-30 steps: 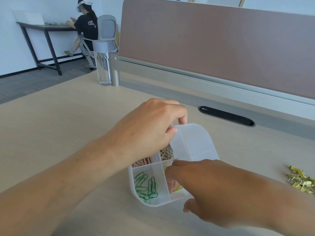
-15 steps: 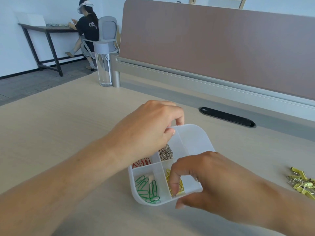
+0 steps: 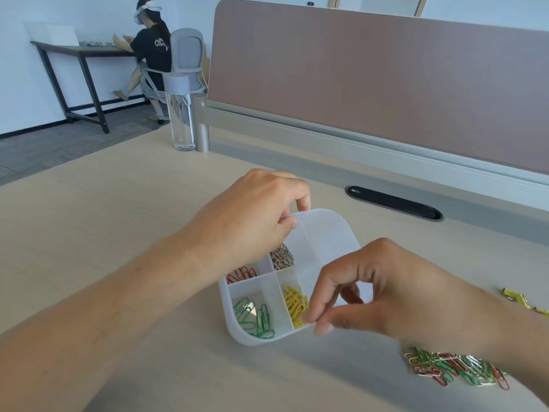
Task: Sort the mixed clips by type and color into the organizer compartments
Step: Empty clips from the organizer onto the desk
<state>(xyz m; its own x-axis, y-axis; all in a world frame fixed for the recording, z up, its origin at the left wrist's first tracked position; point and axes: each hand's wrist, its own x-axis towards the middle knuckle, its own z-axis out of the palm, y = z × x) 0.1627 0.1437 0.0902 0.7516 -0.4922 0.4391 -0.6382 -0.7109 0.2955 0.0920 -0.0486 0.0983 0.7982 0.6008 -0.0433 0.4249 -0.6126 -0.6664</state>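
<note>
Head view, and right at the centre sits the translucent white plastic organizer (image 3: 325, 242) on the pale wood table (image 3: 89, 218), both hands on it. The left hand (image 3: 252, 218) reaches in over the organizer's far left side, and its grip is closed on the far rim, thumb and fingers pinching the plastic edge. The right hand (image 3: 371, 292) comes in at the organizer's near right corner, fingers curled, grip pinched on the near wall there, thumb outside and index fingertip just over the edge. Inside the organizer: green paper clips (image 3: 254, 316) in the near left compartment, yellow paper clips (image 3: 294, 304) in the compartment just right of them, right beside the pinching fingertips. Behind the green ones, red paper clips (image 3: 240, 275), partly hidden under the left wrist; behind the yellow ones, silver paper clips (image 3: 282, 257). The organizer's large far right compartment shows bare plastic. On the table to the near right of the organizer, a loose mixed pile of coloured paper clips (image 3: 451, 367) lies partly under the right forearm. Farther right of the organizer, blurred yellow binder clips (image 3: 517, 300). Well beyond the organizer, a clear water bottle with a grey cap (image 3: 179, 114) stands by the brown divider panel (image 3: 386, 84).
</note>
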